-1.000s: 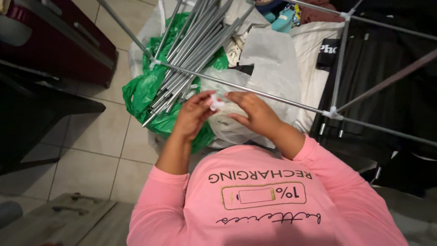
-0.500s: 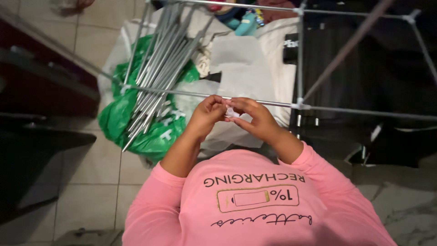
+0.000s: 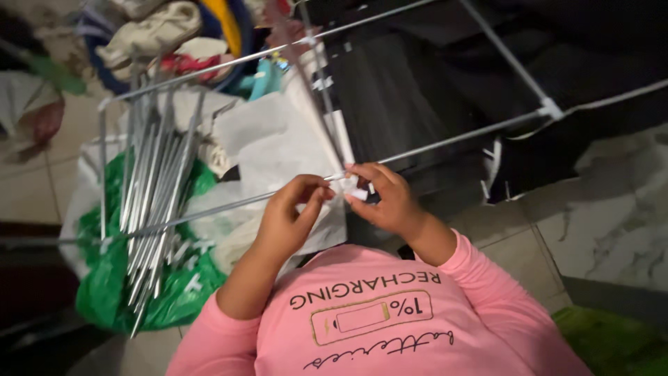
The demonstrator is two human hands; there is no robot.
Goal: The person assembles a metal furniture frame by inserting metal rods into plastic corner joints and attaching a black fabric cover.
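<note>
Both of my hands meet at a small white plastic connector (image 3: pixel 353 188) on a thin metal rod (image 3: pixel 445 145) of a wire frame. My left hand (image 3: pixel 289 216) pinches the connector's left side, where another rod (image 3: pixel 216 207) runs off to the left. From the right, my right hand (image 3: pixel 388 200) closes its fingertips around the connector. An upright rod (image 3: pixel 316 83) rises from the same joint. My pink long-sleeved shirt (image 3: pixel 376 320) fills the bottom of the view.
A bundle of loose metal rods (image 3: pixel 149 202) lies on a green bag (image 3: pixel 111 292) at the left. Behind the hands sits a white plastic bag (image 3: pixel 278 146). Clothes (image 3: pixel 167 31) are piled at the top left, a dark object (image 3: pixel 417 97) stands behind the frame, and marble floor (image 3: pixel 612 209) shows at right.
The view has swung, so the frame and hands sit further right and the clothes pile appears. Both hands stay at the connector, fingers slightly shifted.
</note>
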